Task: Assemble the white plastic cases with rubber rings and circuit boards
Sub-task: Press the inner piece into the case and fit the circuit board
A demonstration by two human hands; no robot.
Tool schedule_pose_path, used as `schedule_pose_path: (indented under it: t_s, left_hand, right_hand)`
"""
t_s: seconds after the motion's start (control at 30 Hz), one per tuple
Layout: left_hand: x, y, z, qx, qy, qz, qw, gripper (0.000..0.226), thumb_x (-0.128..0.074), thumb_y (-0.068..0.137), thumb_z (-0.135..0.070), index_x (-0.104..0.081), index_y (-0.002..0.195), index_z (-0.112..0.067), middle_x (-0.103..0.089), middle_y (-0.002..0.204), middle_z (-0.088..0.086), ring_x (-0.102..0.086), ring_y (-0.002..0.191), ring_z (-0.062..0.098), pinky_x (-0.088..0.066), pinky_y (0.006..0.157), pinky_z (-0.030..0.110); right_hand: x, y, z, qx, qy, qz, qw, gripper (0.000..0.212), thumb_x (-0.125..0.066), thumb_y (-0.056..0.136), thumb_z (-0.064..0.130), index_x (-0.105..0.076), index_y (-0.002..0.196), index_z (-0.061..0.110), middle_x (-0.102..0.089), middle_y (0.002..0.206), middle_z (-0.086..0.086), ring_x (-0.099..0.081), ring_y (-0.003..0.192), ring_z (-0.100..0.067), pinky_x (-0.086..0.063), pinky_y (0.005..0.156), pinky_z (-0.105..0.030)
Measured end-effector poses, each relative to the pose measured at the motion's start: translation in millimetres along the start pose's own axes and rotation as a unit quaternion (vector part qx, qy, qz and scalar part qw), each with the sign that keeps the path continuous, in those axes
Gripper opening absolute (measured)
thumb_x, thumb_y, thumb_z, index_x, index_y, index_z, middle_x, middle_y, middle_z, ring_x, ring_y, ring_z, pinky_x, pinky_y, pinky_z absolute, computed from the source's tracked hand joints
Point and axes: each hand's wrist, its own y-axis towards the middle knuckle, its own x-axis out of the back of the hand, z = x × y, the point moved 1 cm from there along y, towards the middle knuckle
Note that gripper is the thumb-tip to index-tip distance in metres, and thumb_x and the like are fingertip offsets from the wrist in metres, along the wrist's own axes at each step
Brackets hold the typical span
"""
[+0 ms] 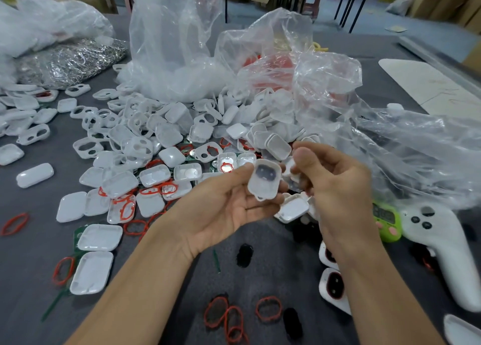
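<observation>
L hand [229,204] palm up over grey table [31,240], thumb + fingertips pinching a white case half [264,180] upright, inner side to camera, dark oval insert in upper part. R hand [335,188] just beside it, fingers curled round a small white part [288,167], mostly hidden. Heap of loose white cases [156,141] behind hands; red rubber rings [269,308] lie on table nr forearms, clear bags [177,45] further back

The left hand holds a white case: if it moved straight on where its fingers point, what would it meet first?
Probably the right hand, just beyond the white case that the left hand holds. Depth is unclear in this single view, so they might pass each other.
</observation>
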Motion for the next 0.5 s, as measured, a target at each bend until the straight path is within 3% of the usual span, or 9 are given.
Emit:
schedule_pose_path:
  t_s: [0.07, 0.13, 0.23, 0.33, 0.5]
  left_hand:
    - [1.4, 0.0, -2.9, -0.010, -0.010, 0.000, 1.000, 0.049, -0.069, 0.084, -0.033, -0.073, 0.123, -0.004, -0.071, 0.123, 0.021, -0.073, 0.103, 0.027, -0.060, 0.092, 0.038]
    - [1.4, -0.3, -3.6, -0.021, -0.010, 0.003, 1.000, 0.045, -0.066, 0.087, -0.031, -0.073, 0.124, -0.006, -0.069, 0.128, 0.020, -0.072, 0.110, 0.027, -0.059, 0.095, 0.038]
    - [4.0, -1.2, -4.8, -0.042, 0.004, 0.004, 0.999, 0.039, -0.061, 0.094, -0.029, -0.073, 0.126, -0.011, -0.070, 0.129, 0.013, -0.069, 0.116, 0.026, -0.057, 0.099, 0.038]
    - [7.1, -0.3, -5.1, -0.065, -0.010, -0.013, 0.998, 0.032, -0.058, 0.097, -0.025, -0.075, 0.121, -0.012, -0.073, 0.120, 0.008, -0.071, 0.108, 0.022, -0.059, 0.093, 0.035]
    - [2.4, 0.5, -4.2, -0.095, -0.028, -0.006, 0.995, 0.030, -0.057, 0.097, -0.022, -0.079, 0.114, -0.011, -0.075, 0.117, 0.007, -0.072, 0.109, 0.019, -0.058, 0.090, 0.030]
  right_hand:
    - [-0.6, -2.0, 1.3, 0.038, -0.015, -0.037, 0.998, 0.007, -0.079, 0.084, 0.025, -0.081, 0.089, 0.029, -0.077, 0.079, 0.004, -0.069, 0.069, -0.014, -0.055, 0.068, -0.034]
    - [-3.1, -9.9, 3.2, 0.122, -0.091, -0.029, 0.988, 0.013, -0.076, 0.081, 0.025, -0.081, 0.086, 0.036, -0.078, 0.089, 0.010, -0.071, 0.088, -0.014, -0.057, 0.077, -0.031]
    - [-13.3, -21.4, 1.1, 0.245, -0.226, 0.022, 0.943, 0.018, -0.075, 0.082, 0.029, -0.081, 0.097, 0.037, -0.071, 0.121, 0.020, -0.053, 0.125, -0.006, -0.039, 0.100, -0.009]
    - [-20.7, -23.4, -4.0, 0.227, -0.232, 0.075, 0.943, 0.021, -0.081, 0.084, 0.029, -0.080, 0.105, 0.036, -0.063, 0.134, 0.023, -0.045, 0.132, -0.002, -0.032, 0.103, -0.004]
    - [-21.5, -18.9, -5.2, 0.186, -0.141, 0.095, 0.968, 0.031, -0.085, 0.080, 0.012, -0.081, 0.096, 0.038, -0.064, 0.123, 0.032, -0.047, 0.128, 0.008, -0.037, 0.099, -0.003]
